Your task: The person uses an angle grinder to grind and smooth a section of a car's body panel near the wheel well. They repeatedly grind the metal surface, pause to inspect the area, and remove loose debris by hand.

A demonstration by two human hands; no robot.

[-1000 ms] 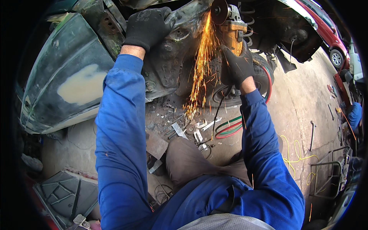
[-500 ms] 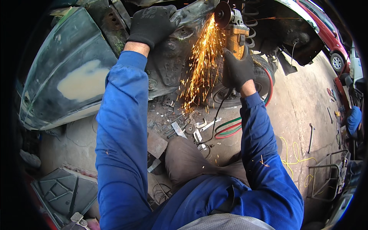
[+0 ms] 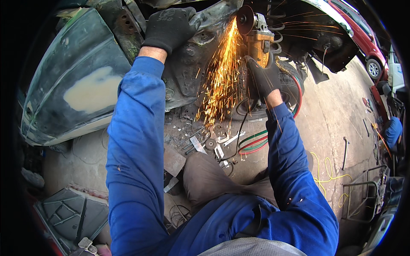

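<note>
My right hand point(image 3: 264, 77), in a black glove, is wrapped round the body of a yellow angle grinder point(image 3: 259, 45). The grinder's dark disc point(image 3: 245, 19) meets the edge of a metal body panel point(image 3: 215, 16) of a car, and a stream of orange sparks point(image 3: 223, 72) pours down from the contact. Also black-gloved, my left hand point(image 3: 168, 29) is closed on the same panel, left of the disc; most of its fingertips are hidden behind the metal. The grinder's black cord point(image 3: 241, 132) hangs below my right hand.
A coil spring point(image 3: 277, 36) and a wheel point(image 3: 287, 91) sit right of the grinder. Red and green hoses point(image 3: 256, 143) loop below it. Wrenches point(image 3: 232, 138) and scraps lie on the floor. A fender with pale filler point(image 3: 92, 89) stands left, a yellow cord point(image 3: 326, 170) right.
The grinder and my right hand have shifted slightly left and down along the panel edge. More sparks now fly off to the right. My left hand stays where it was.
</note>
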